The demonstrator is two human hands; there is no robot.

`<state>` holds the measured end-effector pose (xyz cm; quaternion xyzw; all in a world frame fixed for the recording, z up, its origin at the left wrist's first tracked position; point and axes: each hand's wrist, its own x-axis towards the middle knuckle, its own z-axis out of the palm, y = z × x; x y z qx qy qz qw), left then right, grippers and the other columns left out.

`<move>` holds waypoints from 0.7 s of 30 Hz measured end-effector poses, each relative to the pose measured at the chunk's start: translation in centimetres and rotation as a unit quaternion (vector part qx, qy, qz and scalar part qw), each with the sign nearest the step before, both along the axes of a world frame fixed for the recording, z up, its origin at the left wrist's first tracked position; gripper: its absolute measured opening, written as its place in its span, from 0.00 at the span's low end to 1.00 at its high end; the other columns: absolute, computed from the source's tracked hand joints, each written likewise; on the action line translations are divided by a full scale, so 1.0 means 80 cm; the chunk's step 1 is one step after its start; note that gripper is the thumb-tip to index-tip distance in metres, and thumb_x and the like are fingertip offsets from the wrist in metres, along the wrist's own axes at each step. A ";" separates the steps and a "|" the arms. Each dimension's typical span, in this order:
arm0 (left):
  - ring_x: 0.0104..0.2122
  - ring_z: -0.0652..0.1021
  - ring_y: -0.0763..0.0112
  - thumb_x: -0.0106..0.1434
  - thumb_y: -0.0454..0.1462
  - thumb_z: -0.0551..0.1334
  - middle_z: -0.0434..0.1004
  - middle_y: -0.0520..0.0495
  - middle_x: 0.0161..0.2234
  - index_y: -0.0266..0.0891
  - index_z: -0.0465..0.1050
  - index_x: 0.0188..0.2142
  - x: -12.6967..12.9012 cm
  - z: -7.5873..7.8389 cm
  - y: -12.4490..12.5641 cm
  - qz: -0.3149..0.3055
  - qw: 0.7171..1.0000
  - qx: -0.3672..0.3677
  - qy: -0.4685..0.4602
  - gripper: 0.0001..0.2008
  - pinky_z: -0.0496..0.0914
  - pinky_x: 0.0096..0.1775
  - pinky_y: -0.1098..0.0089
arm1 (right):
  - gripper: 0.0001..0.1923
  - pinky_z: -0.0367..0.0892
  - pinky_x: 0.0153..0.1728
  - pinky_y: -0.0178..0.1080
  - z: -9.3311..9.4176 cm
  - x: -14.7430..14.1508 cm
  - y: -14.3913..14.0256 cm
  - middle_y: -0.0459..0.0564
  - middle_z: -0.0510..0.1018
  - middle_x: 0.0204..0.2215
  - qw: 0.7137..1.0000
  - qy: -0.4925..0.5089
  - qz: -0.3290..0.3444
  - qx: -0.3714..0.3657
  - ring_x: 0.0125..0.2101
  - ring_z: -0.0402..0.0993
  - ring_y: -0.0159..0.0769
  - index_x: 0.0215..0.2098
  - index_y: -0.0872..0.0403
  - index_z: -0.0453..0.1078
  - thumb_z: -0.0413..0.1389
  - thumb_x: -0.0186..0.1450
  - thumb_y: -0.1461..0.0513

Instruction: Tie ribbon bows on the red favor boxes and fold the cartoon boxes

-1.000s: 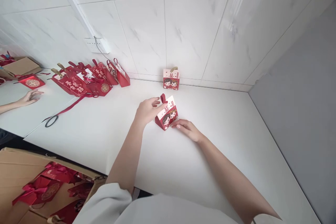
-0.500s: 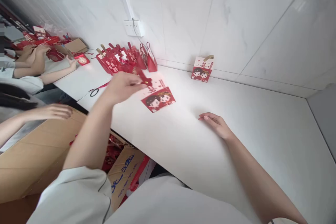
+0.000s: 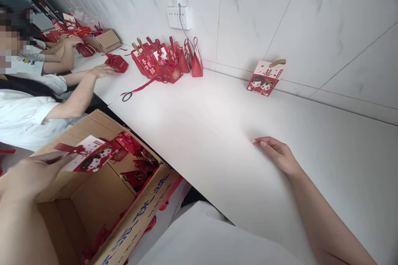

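Left hand [image 3: 29,174] pinches flat paper gift box [image 3: 88,158] over carton [image 3: 93,198] at 8 o'clock; light, flimsy, creasable—hold edges. Right hand [image 3: 280,155] open on tabletop [image 3: 202,132].

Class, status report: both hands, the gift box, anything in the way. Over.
Left hand holds flattened gift box over cardboard carton. Right hand flat on white table, open. Nothing blocking.

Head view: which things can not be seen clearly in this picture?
- Left hand: blurred, so its grip on the flattened gift box is unclear.
- Cardboard carton: cut by the bottom edge; its depths are shadowed.
- Red bags by the wall: print too small.
- Right hand: palm down, underside hidden.
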<state>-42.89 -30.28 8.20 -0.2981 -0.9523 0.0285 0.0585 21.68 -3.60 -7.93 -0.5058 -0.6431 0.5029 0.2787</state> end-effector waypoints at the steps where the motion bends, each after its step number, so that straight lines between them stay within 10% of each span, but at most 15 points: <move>1: 0.37 0.77 0.60 0.56 0.62 0.55 0.80 0.49 0.41 0.47 0.79 0.46 -0.003 -0.018 -0.003 0.015 0.998 -0.041 -0.040 0.30 0.70 0.37 0.66 | 0.17 0.63 0.50 0.44 -0.001 0.001 0.000 0.46 0.79 0.45 1.000 -0.003 -0.002 0.001 0.50 0.70 0.45 0.45 0.43 0.73 0.53 0.65 0.45; 8: 0.46 0.77 0.50 0.59 0.59 0.55 0.79 0.43 0.48 0.50 0.74 0.54 0.024 -0.129 0.020 -0.007 0.983 -0.148 -0.111 0.29 0.70 0.42 0.62 | 0.16 0.63 0.50 0.43 -0.003 0.001 0.001 0.45 0.79 0.45 1.000 -0.010 -0.001 -0.006 0.51 0.70 0.44 0.44 0.42 0.73 0.54 0.65 0.45; 21: 0.47 0.76 0.48 0.59 0.60 0.54 0.78 0.39 0.49 0.50 0.73 0.54 0.011 -0.130 0.054 -0.052 0.975 -0.197 -0.092 0.30 0.70 0.45 0.57 | 0.18 0.64 0.51 0.46 0.000 0.003 -0.001 0.48 0.79 0.46 1.000 -0.008 -0.007 -0.007 0.51 0.71 0.46 0.45 0.44 0.73 0.54 0.64 0.45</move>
